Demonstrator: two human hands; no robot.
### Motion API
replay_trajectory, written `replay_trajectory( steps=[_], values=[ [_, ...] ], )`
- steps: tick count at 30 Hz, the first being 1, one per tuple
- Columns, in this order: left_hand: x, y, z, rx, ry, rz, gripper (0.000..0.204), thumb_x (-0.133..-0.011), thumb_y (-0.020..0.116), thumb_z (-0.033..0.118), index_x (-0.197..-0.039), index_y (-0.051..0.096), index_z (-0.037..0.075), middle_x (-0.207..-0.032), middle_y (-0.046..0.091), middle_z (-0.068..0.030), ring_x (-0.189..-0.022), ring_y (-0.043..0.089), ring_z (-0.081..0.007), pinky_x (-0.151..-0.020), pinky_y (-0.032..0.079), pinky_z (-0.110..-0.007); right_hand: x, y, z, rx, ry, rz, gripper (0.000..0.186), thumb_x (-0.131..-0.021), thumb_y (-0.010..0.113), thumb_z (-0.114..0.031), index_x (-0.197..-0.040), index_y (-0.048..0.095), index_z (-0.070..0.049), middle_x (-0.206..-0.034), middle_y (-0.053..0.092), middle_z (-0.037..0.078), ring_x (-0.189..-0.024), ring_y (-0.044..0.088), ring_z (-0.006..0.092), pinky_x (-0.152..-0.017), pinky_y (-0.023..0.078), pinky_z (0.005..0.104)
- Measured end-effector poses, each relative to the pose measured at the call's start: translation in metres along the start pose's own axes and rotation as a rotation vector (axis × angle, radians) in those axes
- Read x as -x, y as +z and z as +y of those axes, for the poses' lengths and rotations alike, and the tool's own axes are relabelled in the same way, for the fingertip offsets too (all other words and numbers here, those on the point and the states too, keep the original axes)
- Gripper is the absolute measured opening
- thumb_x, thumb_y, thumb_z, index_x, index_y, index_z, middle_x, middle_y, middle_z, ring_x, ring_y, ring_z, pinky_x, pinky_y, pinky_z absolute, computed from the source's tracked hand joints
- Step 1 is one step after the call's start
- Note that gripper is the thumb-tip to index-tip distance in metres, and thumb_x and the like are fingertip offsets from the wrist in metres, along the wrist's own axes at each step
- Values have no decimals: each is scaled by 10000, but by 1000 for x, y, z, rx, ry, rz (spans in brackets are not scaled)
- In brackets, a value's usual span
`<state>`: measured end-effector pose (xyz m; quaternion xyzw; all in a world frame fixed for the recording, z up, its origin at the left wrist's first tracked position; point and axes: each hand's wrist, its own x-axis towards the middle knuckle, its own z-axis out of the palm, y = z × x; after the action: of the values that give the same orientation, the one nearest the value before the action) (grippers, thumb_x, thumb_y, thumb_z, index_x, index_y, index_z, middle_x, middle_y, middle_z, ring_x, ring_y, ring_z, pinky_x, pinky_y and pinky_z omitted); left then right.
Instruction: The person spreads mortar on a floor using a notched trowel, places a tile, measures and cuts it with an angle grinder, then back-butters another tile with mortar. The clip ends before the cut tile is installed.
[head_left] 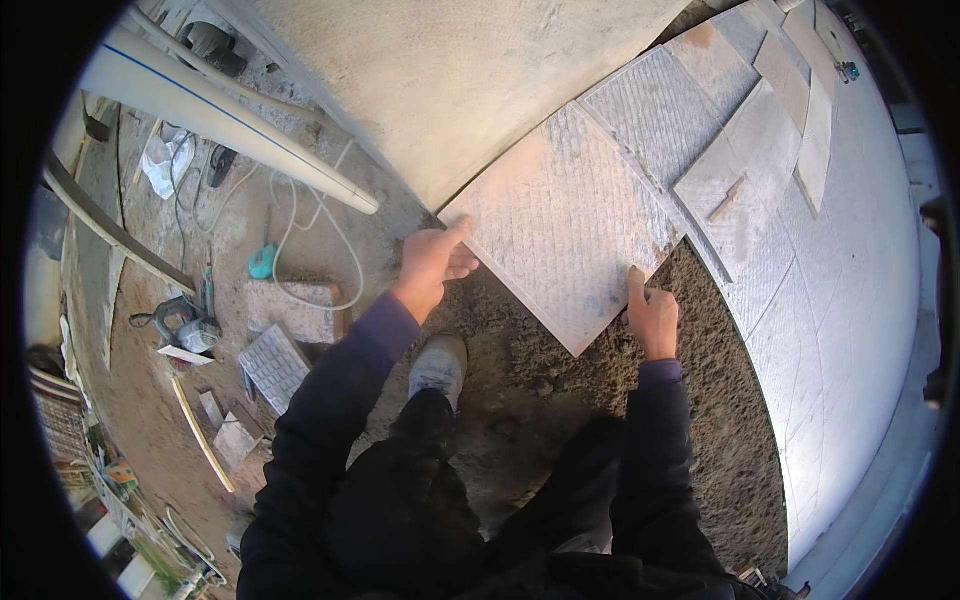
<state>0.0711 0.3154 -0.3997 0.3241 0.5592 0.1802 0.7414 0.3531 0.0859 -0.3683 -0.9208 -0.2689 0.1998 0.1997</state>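
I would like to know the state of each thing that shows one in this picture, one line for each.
Ribbed tile: held by both hands, ribbed face up
Left hand: closed on the tile's left edge
Right hand: closed on its right edge
Sandy bed: rough, partly uncovered
Upper slab: overlapping other tiles
White bag: crumpled
Power tool: unheld; running or not, unclear

A white pipe (pixel 240 135) with a blue stripe slants over the dusty ground. Below the pipe in view lie a crumpled white bag (pixel 167 165), a small teal object (pixel 262 262) and, farther down, a power tool (pixel 188 328); above the pipe rests a dark, rounded object (pixel 214 46).
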Motion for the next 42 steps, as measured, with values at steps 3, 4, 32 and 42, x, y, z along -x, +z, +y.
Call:
replay_trajectory(
  steps=[3,4,32,42],
  values=[
    [-1,0,7,32,-40,-23,362,-956,828,387,-928,723,41,-805,734,-64,-604,676,-133,-551,530,-254,6,6,-1,14,22,30,770,-1027,603,-598,-699,675,95,-636,595,310,-618,631,456,-680,515,525],
    [0,0,11,31,-38,-69,381,-942,839,383,-947,717,23,-809,730,-69,-586,659,-129,-529,514,-254,9,9,-3,-12,53,45,767,-1037,594,-595,-702,686,89,-613,592,274,-596,616,411,-666,510,506],
    [421,34,49,-959,1074,-436,298,-910,801,108,-1165,751,-36,-920,725,-159,-781,739,-276,-688,559,-357,269,-8,11,-1521,216,-115,862,-1124,400,-631,-1526,470,129,-1562,552,176,-1394,539,260,-1196,383,373],
    [556,27,11,-1274,1352,-221,220,-840,853,143,-1001,776,14,-762,587,-96,-576,612,-273,-526,480,-388,340,-6,-22,-1858,129,-528,705,-1121,360,-644,-1474,508,-53,-1451,609,173,-1331,602,321,-1126,480,476]
  ],
)
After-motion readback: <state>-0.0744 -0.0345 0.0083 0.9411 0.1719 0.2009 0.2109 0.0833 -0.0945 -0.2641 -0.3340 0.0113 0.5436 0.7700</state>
